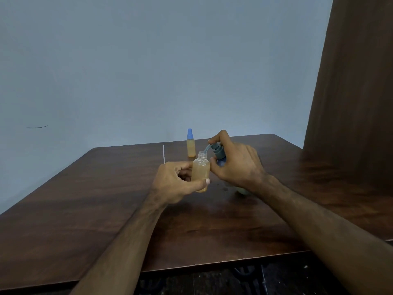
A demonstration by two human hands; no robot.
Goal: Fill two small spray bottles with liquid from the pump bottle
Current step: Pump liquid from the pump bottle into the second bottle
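Since the open bottle (201, 170) looks nearly full to the shoulder, my worry is overflow: one more full press from the right hand (235, 162) on the pump bottle (219, 153) could spill onto the table (106, 199). The spout tip sits right at the narrow neck, so any wobble sends liquid down the outside. My left hand (176, 182) grips the open bottle upright, thumb across the front, held just left of the pump, touching distance from the right fingers, which curl around the pump head. The capped spray bottle (191, 145) stands behind, already filled by the look of it.
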